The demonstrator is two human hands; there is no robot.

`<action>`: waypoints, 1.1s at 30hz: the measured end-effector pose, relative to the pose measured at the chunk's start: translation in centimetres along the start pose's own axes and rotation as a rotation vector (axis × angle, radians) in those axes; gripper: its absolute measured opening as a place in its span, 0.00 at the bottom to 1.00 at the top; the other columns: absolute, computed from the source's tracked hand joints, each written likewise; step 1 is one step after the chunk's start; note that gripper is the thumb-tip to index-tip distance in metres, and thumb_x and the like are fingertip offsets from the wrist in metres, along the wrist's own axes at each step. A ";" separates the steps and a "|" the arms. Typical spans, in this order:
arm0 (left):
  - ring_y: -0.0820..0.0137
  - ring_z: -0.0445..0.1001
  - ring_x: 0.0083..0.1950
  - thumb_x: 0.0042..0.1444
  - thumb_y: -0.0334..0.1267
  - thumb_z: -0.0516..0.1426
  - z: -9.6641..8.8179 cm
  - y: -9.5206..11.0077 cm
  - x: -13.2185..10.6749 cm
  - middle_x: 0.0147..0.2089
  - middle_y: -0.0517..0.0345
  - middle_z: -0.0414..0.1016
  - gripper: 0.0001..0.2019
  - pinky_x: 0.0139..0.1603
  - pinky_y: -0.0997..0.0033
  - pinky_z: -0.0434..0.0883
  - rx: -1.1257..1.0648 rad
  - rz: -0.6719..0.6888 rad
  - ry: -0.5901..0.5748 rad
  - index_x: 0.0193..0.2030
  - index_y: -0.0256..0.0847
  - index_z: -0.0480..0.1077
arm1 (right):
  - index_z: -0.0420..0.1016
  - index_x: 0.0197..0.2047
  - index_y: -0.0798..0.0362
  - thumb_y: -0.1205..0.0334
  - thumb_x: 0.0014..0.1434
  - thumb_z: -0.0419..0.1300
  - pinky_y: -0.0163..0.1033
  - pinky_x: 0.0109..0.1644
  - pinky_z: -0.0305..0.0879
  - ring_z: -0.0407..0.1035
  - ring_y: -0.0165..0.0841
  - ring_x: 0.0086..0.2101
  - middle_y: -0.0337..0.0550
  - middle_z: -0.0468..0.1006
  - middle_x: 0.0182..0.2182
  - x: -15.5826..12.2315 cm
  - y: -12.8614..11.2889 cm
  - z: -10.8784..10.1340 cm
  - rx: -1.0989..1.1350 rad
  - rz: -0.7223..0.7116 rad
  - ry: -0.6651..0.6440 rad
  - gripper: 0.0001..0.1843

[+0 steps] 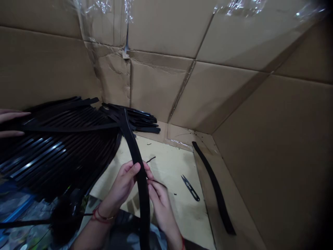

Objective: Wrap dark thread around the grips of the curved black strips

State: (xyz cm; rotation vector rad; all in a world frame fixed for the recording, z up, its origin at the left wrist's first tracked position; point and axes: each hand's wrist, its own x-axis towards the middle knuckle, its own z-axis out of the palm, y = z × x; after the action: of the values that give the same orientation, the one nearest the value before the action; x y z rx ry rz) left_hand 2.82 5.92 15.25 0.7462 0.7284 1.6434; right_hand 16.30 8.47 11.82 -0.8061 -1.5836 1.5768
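A long black strip [134, 148] runs from the pile of black strips down across the middle toward my body. My left hand [127, 177] is closed around it, thumb on top and fingers behind. Close beside its right edge, my right hand [159, 198] pinches a thin dark sliver [157, 182] between thumb and fingers; whether the sliver is joined to the strip I cannot tell. A pair of black thread snips [190, 188] lies on the pale board [179, 166] to the right of my hands.
Many black strips [78, 139] are heaped at the left, where another person's hand [11, 121] reaches in. One curved strip [214, 184] lies at the right by the cardboard wall [281, 146]. Small black scraps [151, 159] dot the board. Cardboard also rises behind.
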 end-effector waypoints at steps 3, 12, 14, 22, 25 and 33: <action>0.69 0.76 0.37 0.61 0.46 0.57 -0.7 0.2 0.0 0.32 0.50 0.78 0.14 0.42 0.72 0.70 0.130 0.106 0.116 0.38 0.34 0.74 | 0.72 0.34 0.57 0.48 0.66 0.58 0.32 0.31 0.60 0.65 0.31 0.26 0.41 0.70 0.24 -0.3 -2.2 -2.1 -0.093 -0.099 0.061 0.19; 0.66 0.78 0.40 0.60 0.46 0.57 -1.1 -0.9 -0.7 0.39 0.48 0.80 0.16 0.43 0.70 0.72 0.160 0.023 0.176 0.41 0.33 0.75 | 0.64 0.59 0.49 0.51 0.67 0.58 0.35 0.56 0.62 0.65 0.34 0.53 0.45 0.68 0.55 1.1 -3.8 -1.3 0.012 -0.123 0.009 0.21; 0.65 0.78 0.41 0.59 0.47 0.58 -1.5 -2.0 -0.3 0.41 0.47 0.79 0.17 0.42 0.71 0.71 0.189 -0.008 0.180 0.42 0.33 0.75 | 0.60 0.63 0.51 0.47 0.69 0.53 0.38 0.60 0.61 0.64 0.35 0.56 0.48 0.66 0.58 2.4 -1.9 -0.2 -0.022 -0.033 -0.046 0.25; 0.62 0.79 0.35 0.48 0.55 0.63 -6.8 -8.1 4.9 0.32 0.46 0.80 0.24 0.43 0.63 0.73 0.156 -0.013 0.324 0.35 0.31 0.72 | 0.67 0.41 0.54 0.38 0.65 0.46 0.37 0.23 0.65 0.67 0.35 0.24 0.43 0.70 0.28 5.1 8.5 -1.1 -0.152 0.052 0.216 0.26; 0.62 0.79 0.34 0.49 0.54 0.63 -7.2 -7.5 4.8 0.32 0.45 0.80 0.24 0.42 0.64 0.74 0.119 -0.002 0.344 0.36 0.31 0.71 | 0.66 0.40 0.53 0.41 0.65 0.47 0.37 0.21 0.64 0.63 0.33 0.20 0.40 0.67 0.25 5.0 9.5 -2.6 -0.189 0.046 0.172 0.23; 0.65 0.79 0.35 0.51 0.52 0.63 -7.0 -2.5 1.7 0.33 0.46 0.80 0.21 0.41 0.67 0.74 0.070 0.114 0.424 0.36 0.31 0.71 | 0.77 0.42 0.51 0.65 0.45 0.71 0.48 0.53 0.61 0.66 0.46 0.45 0.46 0.73 0.40 5.2 7.6 -6.2 -0.575 -0.071 -0.121 0.19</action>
State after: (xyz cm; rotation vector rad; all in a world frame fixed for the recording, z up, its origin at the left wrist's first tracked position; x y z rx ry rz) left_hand -1.50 7.53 9.16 0.4962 1.0620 1.9148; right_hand 18.30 16.46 4.41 -0.9483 -2.1725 1.1398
